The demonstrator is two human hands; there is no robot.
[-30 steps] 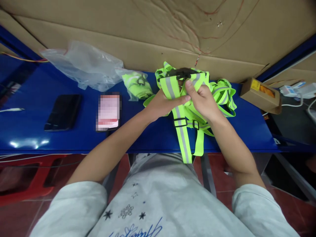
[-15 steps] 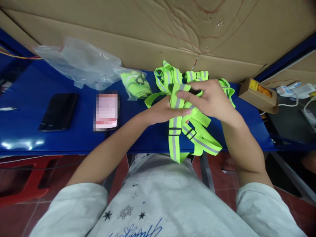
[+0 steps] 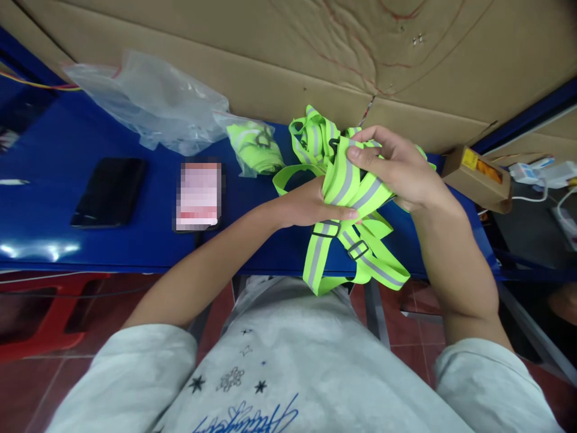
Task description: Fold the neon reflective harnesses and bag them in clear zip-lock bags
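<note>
Between my two hands is a neon-yellow reflective strap harness [image 3: 342, 180] with grey stripes and black slide buckles. My left hand [image 3: 311, 204] is wrapped round its middle, the thumb pressed across the bands. My right hand [image 3: 396, 165] pinches the upper part of the webbing between thumb and fingers. Loose loops hang below over the table's front edge. Just behind lies a heap of the same yellow webbing [image 3: 311, 135], partly hidden by the held straps. To its left, a clear zip bag [image 3: 255, 147] contains a folded yellow harness.
Crumpled clear plastic bags [image 3: 166, 108] lie at the back left of the blue table [image 3: 252, 240]. A black phone-like slab [image 3: 110, 192] and a device with a blurred screen [image 3: 198, 195] are on the left. A small cardboard box [image 3: 478, 177] stands at the right, before a cardboard wall [image 3: 202, 42].
My right hand has lifted slightly and shifted right, drawing the upper straps so they fan out. My left hand keeps its hold. The view has tilted a little.
</note>
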